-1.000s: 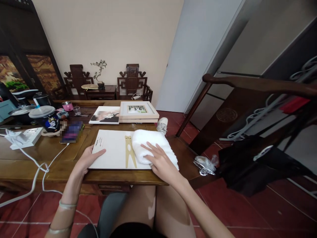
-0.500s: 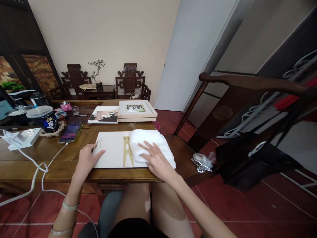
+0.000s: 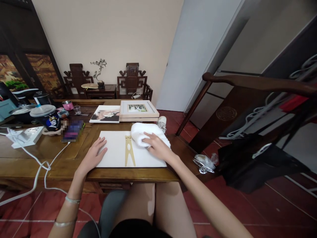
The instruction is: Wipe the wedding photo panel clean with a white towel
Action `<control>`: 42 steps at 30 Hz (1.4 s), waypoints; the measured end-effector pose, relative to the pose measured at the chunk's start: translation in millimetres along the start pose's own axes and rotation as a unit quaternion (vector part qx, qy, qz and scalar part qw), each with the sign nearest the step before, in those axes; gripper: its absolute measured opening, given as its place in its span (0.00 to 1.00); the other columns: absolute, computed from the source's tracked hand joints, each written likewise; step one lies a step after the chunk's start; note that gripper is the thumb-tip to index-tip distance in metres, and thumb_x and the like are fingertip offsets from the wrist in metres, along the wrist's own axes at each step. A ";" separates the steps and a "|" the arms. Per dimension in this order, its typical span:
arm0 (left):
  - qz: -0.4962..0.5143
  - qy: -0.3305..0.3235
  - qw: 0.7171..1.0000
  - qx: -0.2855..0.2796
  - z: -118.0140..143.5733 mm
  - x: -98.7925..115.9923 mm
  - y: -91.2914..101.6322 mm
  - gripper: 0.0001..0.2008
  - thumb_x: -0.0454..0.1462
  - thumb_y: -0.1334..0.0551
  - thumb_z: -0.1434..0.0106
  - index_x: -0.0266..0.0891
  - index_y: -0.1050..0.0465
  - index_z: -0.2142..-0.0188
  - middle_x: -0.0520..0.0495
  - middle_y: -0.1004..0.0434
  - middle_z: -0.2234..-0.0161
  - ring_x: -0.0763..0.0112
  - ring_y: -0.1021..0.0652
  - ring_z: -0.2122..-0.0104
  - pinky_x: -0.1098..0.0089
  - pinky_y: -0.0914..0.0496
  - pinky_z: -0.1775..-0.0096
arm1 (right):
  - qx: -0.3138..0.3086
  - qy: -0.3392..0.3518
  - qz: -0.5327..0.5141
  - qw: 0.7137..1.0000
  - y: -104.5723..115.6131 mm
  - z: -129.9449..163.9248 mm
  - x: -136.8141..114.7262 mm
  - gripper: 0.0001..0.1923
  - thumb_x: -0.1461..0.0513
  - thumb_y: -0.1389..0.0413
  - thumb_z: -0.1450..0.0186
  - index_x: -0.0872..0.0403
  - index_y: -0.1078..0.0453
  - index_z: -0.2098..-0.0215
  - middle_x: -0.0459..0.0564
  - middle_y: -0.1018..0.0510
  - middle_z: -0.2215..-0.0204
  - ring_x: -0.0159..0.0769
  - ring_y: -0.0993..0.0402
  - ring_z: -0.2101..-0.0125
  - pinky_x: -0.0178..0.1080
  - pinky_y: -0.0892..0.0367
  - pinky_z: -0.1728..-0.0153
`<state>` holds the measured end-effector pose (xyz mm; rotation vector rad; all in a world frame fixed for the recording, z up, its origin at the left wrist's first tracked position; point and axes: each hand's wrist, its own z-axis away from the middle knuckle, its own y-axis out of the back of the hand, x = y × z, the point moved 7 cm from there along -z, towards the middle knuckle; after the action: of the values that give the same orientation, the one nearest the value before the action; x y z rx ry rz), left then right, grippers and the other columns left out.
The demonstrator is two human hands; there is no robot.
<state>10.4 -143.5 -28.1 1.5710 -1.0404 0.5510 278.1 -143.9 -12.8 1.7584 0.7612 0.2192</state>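
Power strip [image 3: 24,136], white, sits at the far left of the table [image 3: 49,158]; its cable [image 3: 41,168] loops off the near edge toward the floor. Beside it, one lidded dark cup with a straw [image 3: 46,117], one small pink pot [image 3: 67,105], one clear glass [image 3: 77,110]. One phone [image 3: 72,131] lies flat, plugged into a white lead.

Left hand [image 3: 95,155]: palm down, fingers spread, pressing the near-left corner of the white board [image 3: 116,152]. Nothing enclosed in the grip; it reads as a flat hold-down, judged to keep the board from sliding on the wood. Two bangles on that wrist.

White board lies square to the near table edge, directly in front of the person. One tan clothes-peg motif [image 3: 129,151] is printed near its middle, with small lettering hidden under the left hand.

Right hand [image 3: 156,145]: fingers lie over a folded white towel [image 3: 146,135], pressing it down on the far-right corner of the board. Grip is loose, fingers draped rather than clenched; whether the thumb hooks under the cloth I cannot tell. Towel overhangs the board's far edge slightly.

Behind the board: one photo print [image 3: 105,114] lying flat, and two stacked light wooden frames [image 3: 138,110] just right of it, touching.

Right of the table: one crumpled clear wrapper [image 3: 205,163] on a dark chair seat, black cloth [image 3: 252,162] draped further right. Two carved chairs [image 3: 78,77] and one small potted plant [image 3: 99,71] stand at the far wall.
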 end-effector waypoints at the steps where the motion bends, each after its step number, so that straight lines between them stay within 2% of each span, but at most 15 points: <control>1: 0.003 0.000 1.000 -0.002 -0.1 -0.3 -0.1 0.25 0.49 0.38 0.43 0.39 0.28 0.50 0.42 0.39 0.39 0.61 0.45 0.37 0.60 0.56 0.38 | -0.001 -0.006 0.006 1.000 -1.5 -6.8 5.6 0.28 0.76 0.55 0.49 0.57 0.30 0.52 0.59 0.27 0.49 0.45 0.45 0.39 0.56 0.49 0.41; 3: 0.005 -0.003 1.000 -0.007 -0.1 -0.6 -0.8 0.27 0.50 0.39 0.43 0.38 0.29 0.49 0.42 0.41 0.38 0.61 0.46 0.36 0.61 0.57 0.38 | -0.006 -0.013 0.022 1.000 -4.3 -16.3 11.0 0.27 0.76 0.55 0.48 0.59 0.30 0.52 0.60 0.27 0.50 0.47 0.46 0.39 0.56 0.50 0.41; 6: -0.015 -0.007 1.000 -0.019 -0.2 -3.0 -2.8 0.28 0.50 0.40 0.42 0.38 0.32 0.46 0.41 0.43 0.38 0.61 0.48 0.36 0.61 0.57 0.38 | -0.016 -0.002 0.039 0.999 -6.4 -14.8 2.5 0.27 0.76 0.55 0.48 0.58 0.30 0.53 0.59 0.31 0.45 0.49 0.48 0.38 0.58 0.51 0.41; 10: -0.114 -0.017 0.992 -0.047 -1.2 -8.5 -7.9 0.32 0.52 0.47 0.38 0.34 0.38 0.42 0.40 0.47 0.36 0.60 0.49 0.36 0.57 0.56 0.37 | -0.052 0.016 0.030 0.998 -3.4 14.6 -25.2 0.27 0.76 0.55 0.49 0.56 0.29 0.54 0.55 0.37 0.40 0.51 0.52 0.37 0.61 0.53 0.40; 14: -0.174 -0.033 0.983 -0.054 -1.8 -9.6 -10.7 0.32 0.51 0.53 0.35 0.30 0.41 0.40 0.38 0.47 0.36 0.60 0.49 0.36 0.58 0.55 0.37 | -0.087 0.031 -0.005 0.996 9.8 49.9 -51.0 0.28 0.77 0.56 0.51 0.54 0.28 0.57 0.52 0.37 0.40 0.48 0.52 0.37 0.60 0.53 0.40; 19: -0.194 -0.049 0.978 -0.057 -1.3 -7.4 -11.7 0.32 0.50 0.53 0.35 0.29 0.42 0.40 0.37 0.47 0.37 0.60 0.48 0.36 0.57 0.53 0.38 | -0.099 0.041 -0.033 0.994 21.6 65.0 -57.0 0.29 0.77 0.57 0.53 0.55 0.28 0.58 0.56 0.34 0.42 0.46 0.49 0.38 0.58 0.51 0.40; 23: -0.198 -0.052 0.977 -0.058 -0.6 -7.6 -11.9 0.31 0.50 0.53 0.34 0.31 0.42 0.40 0.38 0.47 0.36 0.59 0.48 0.36 0.56 0.52 0.38 | -0.076 0.033 -0.028 0.996 12.8 46.1 -35.9 0.28 0.76 0.56 0.52 0.57 0.28 0.57 0.61 0.33 0.44 0.46 0.48 0.38 0.57 0.52 0.40; 29: -0.198 -0.056 0.977 -0.050 -0.4 -9.4 -11.4 0.29 0.50 0.54 0.34 0.34 0.41 0.40 0.40 0.46 0.36 0.59 0.47 0.36 0.55 0.52 0.38 | -0.049 0.006 0.005 0.999 -10.4 -19.6 4.9 0.27 0.75 0.56 0.48 0.59 0.31 0.53 0.62 0.29 0.47 0.47 0.51 0.37 0.58 0.52 0.41; 33: -0.199 -0.055 0.977 -0.042 -1.4 -10.6 -10.7 0.29 0.48 0.56 0.33 0.33 0.41 0.40 0.40 0.45 0.37 0.61 0.45 0.37 0.56 0.52 0.38 | -0.059 -0.014 0.028 0.998 -15.4 -40.7 12.3 0.26 0.75 0.56 0.46 0.60 0.32 0.52 0.62 0.27 0.51 0.47 0.51 0.37 0.57 0.52 0.42; 36: -0.201 -0.053 0.977 -0.042 -1.7 -10.7 -10.9 0.29 0.47 0.56 0.33 0.29 0.42 0.40 0.38 0.45 0.37 0.62 0.45 0.37 0.57 0.52 0.37 | -0.063 -0.007 0.039 0.997 -12.4 -25.9 2.0 0.25 0.75 0.56 0.46 0.61 0.32 0.52 0.64 0.30 0.48 0.48 0.51 0.37 0.57 0.53 0.41; 42: -0.203 -0.054 0.977 -0.040 -1.5 -9.2 -12.0 0.28 0.45 0.56 0.34 0.29 0.42 0.40 0.38 0.45 0.37 0.62 0.45 0.37 0.57 0.51 0.37 | -0.102 0.019 0.000 0.995 7.9 45.4 -42.4 0.26 0.76 0.56 0.49 0.57 0.31 0.56 0.57 0.39 0.39 0.49 0.54 0.36 0.59 0.55 0.39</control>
<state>16.2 -139.1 -41.4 1.6961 -0.7786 0.1427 271.5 -206.1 -10.9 1.5649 0.7397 0.3193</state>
